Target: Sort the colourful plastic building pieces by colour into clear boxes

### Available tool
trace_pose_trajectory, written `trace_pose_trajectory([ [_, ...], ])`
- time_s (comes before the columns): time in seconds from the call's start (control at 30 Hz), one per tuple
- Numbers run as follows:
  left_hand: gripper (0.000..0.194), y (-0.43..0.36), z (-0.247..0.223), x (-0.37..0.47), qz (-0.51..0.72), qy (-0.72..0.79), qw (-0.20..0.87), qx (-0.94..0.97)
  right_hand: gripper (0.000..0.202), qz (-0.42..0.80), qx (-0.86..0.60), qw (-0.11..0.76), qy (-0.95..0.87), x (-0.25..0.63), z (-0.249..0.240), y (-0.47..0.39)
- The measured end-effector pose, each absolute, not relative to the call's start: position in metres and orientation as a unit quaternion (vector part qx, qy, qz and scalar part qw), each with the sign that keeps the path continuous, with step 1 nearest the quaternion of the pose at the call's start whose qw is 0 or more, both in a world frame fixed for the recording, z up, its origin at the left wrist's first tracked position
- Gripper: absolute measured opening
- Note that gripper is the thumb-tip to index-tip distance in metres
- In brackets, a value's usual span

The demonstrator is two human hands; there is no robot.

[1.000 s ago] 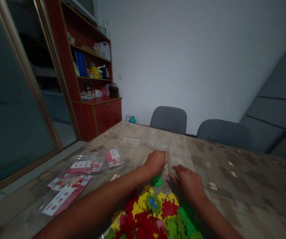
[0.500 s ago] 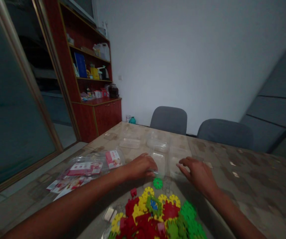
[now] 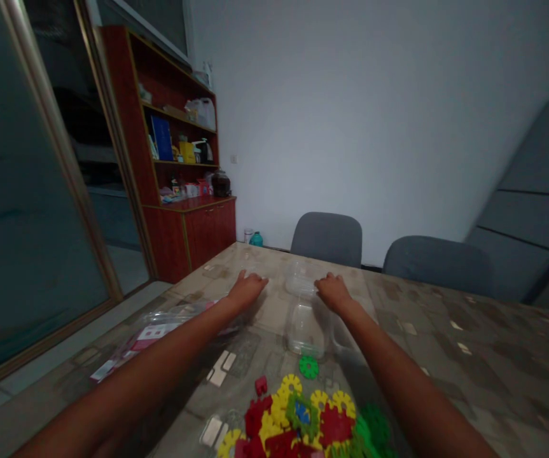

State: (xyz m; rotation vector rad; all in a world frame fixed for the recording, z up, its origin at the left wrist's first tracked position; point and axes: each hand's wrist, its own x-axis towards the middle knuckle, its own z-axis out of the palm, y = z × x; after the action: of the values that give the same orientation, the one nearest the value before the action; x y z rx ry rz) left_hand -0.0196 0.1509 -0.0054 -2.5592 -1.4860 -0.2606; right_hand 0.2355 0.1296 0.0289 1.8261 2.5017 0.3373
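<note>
Indoors, patterned tabletop [image 3: 446, 346], grey chairs [image 3: 327, 238], pale wall [image 3: 350, 114]; left fingers [image 3: 256, 280], right fingers [image 3: 327, 282] bent, grip unclear

Left hand [image 3: 248, 291], right hand [image 3: 334, 292] farther forward

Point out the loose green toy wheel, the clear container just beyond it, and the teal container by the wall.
Green toy wheel [image 3: 309, 374]: head view, its lower half.
Clear container [image 3: 306, 329]: head view, middle of its base.
Teal container [image 3: 256, 240]: head view, its body.
</note>
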Motion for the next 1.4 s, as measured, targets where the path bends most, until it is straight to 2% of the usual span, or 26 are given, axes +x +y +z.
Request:
trace_pose_trajectory([
  [0.23,0.03,0.163,-0.007,-0.023,-0.07,-0.511,0.078,-0.853,0.032,0.107,0.605,0.002,0.789,0.235,0.024,0.137],
  [0.6,0.03,0.176,0.019,-0.055,-0.135,-0.508,0.059,-0.849,0.032,0.064,0.596,-0.107,0.794,0.255,0.024,0.138],
  [0.83,0.031,0.186,0.028,-0.09,-0.136,-0.405,-0.022,-0.904,0.03,0.01,0.582,-0.162,0.797,0.261,0.013,0.143],
  [1.07,0.023,0.176,0.026,-0.11,-0.149,-0.303,-0.09,-0.937,0.028,0.045,0.6,-0.244,0.76,0.257,0.015,0.147],
  [1.23,0.05,0.157,0.015,-0.102,-0.157,-0.247,-0.132,-0.947,0.022,0.08,0.61,-0.298,0.73,0.259,0.026,0.144],
  [1.4,0.051,0.154,0.008,-0.079,-0.171,-0.232,-0.158,-0.945,0.019,0.127,0.618,-0.33,0.702,0.261,0.035,0.138],
])
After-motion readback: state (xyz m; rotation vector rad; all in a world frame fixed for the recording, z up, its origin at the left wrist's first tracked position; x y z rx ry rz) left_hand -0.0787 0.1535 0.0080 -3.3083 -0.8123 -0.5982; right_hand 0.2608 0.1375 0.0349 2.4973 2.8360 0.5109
